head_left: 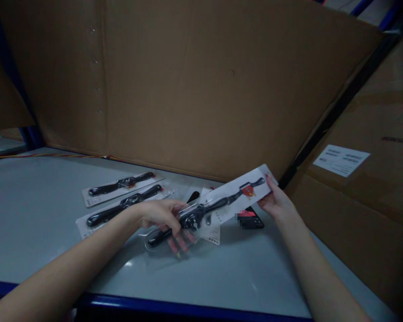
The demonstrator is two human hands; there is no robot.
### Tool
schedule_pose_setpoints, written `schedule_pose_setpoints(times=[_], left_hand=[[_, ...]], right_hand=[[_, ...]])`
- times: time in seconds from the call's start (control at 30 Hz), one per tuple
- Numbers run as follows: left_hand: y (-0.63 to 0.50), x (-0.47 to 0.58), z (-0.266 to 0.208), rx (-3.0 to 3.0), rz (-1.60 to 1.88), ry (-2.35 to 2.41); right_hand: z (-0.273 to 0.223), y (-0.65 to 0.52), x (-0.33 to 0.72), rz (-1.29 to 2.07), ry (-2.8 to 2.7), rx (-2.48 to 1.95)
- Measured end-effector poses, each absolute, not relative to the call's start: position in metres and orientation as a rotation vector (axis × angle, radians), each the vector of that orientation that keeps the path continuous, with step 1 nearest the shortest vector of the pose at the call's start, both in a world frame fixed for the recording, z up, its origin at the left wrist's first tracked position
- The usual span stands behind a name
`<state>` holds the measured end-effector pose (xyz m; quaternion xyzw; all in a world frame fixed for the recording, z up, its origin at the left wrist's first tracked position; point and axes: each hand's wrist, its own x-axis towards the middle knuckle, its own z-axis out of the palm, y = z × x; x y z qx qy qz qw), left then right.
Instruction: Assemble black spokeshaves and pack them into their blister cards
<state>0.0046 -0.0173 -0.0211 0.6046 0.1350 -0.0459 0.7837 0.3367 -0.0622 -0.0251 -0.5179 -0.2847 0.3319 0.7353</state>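
Note:
My left hand (166, 219) is closed around a clear plastic blister with a black spokeshave (191, 220) inside. My right hand (276, 199) pinches the far right end of a white backing card (228, 203), printed with a picture of the same tool. The card runs lengthwise out of the blister toward the right, their left part overlapping; both are held tilted above the table. Two more carded spokeshaves, one farther back (121, 184) and one nearer (124, 205), lie to the left. Beneath the held card sits another white card (214, 235), partly hidden, with a dark handle end (193, 197) behind.
A black and red item (253, 220), partly pixelated, rests under the right end of the card. The grey tabletop (36, 223) has a blue front edge (127, 303). Cardboard (188, 89) stands behind, and a labelled carton (356, 214) bounds the right. Thin wires (63, 155) run along the back left.

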Motion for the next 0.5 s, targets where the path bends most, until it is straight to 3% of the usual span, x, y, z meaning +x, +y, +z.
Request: schedule_pose_setpoints(times=[0.27,0.5], left_hand=[[-0.013,0.009,-0.026,1.284,0.038,0.291],[-0.012,0.007,-0.025,1.265,0.046,0.324]], right_hand=[[-0.023,-0.063,0.296,1.07,-0.837,-0.968],[-0.026,-0.062,0.336,0.605,-0.522,-1.096]])
